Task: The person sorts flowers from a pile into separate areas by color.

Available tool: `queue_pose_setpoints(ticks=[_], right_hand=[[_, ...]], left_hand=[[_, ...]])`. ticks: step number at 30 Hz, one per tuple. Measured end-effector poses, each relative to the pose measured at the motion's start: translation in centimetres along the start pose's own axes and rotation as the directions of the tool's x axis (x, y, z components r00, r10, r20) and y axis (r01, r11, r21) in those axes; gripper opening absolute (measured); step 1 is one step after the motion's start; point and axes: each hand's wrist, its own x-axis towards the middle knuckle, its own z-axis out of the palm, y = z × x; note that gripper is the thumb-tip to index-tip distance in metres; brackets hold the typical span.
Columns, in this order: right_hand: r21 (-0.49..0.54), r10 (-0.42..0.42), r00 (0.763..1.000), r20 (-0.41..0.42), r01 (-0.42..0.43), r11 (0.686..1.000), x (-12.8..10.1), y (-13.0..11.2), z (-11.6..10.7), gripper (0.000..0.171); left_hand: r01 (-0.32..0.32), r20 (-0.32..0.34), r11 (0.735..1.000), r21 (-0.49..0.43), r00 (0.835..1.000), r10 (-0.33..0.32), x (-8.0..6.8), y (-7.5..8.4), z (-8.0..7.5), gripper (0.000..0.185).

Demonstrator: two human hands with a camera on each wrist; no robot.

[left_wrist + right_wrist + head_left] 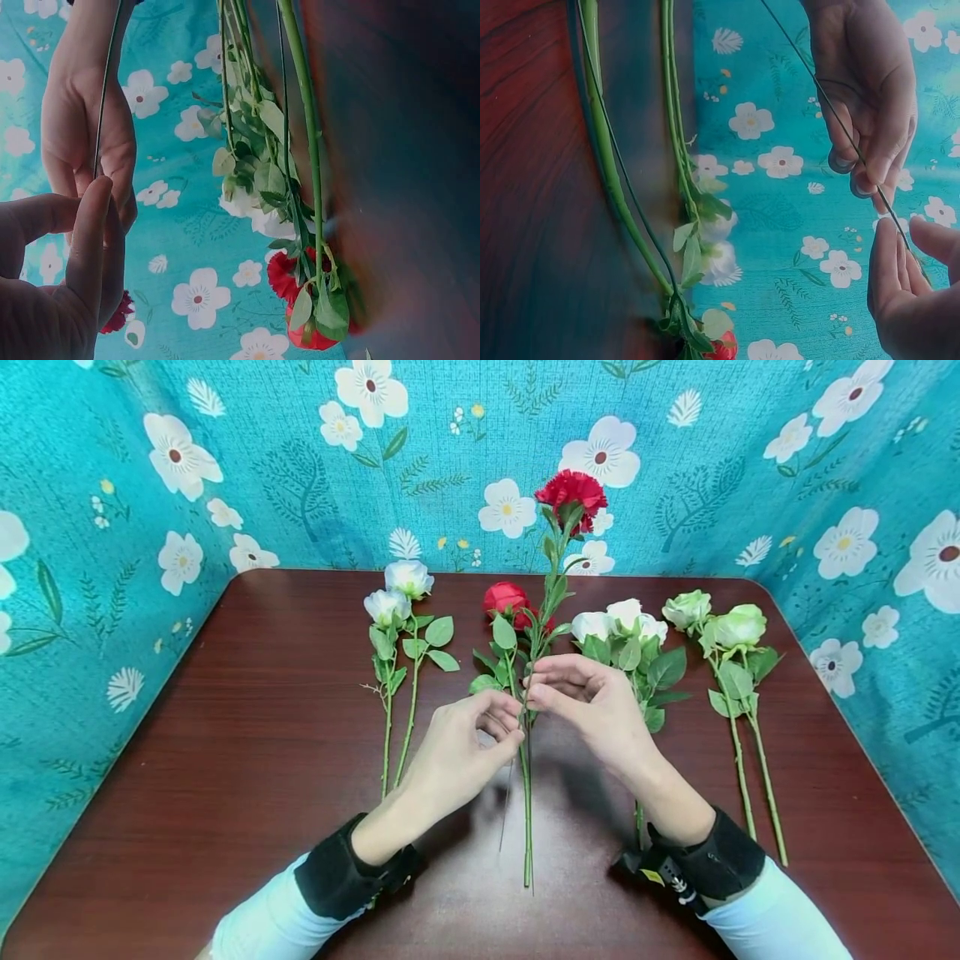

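Note:
A red carnation (572, 497) with a long thin green stem (817, 86) is held up over the table, its bloom at the far end. My left hand (467, 756) pinches the stem between thumb and fingertips, plain in the right wrist view. Higher up, nearer the bloom, my right hand (600, 706) has the same stem between its thumb and fingers. Below the hands, a red rose (505, 598) and another red carnation (283, 276) lie side by side on the table, stems toward me. The hands partly cover their leaves and stems.
The dark brown table (247, 735) carries two pale bluish-white roses (408, 579) on the left. White roses (624, 614) lie right of the red ones, and green roses (738, 627) farther right. A turquoise flowered curtain (450, 443) stands behind the table.

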Motion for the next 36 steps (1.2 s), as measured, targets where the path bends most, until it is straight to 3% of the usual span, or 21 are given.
queue_pose_setpoints(ticks=[8,30,36], right_hand=[[0.055,0.020,1.000,-0.011,-0.019,0.998,-0.01,-0.05,0.18,0.033],[-0.030,0.066,0.998,0.003,-0.066,0.997,-0.27,0.26,0.25,0.030],[-0.049,0.053,0.998,0.019,-0.052,0.997,-0.20,0.52,0.28,0.027]], left_hand=[[0.004,0.017,1.000,-0.019,1.000,-0.004,-0.12,0.11,0.43,0.018],[0.080,0.112,0.991,-0.108,0.991,-0.068,-0.41,0.05,0.72,0.015],[0.065,0.117,0.996,-0.058,0.991,-0.058,-0.27,-0.10,0.63,0.009]])
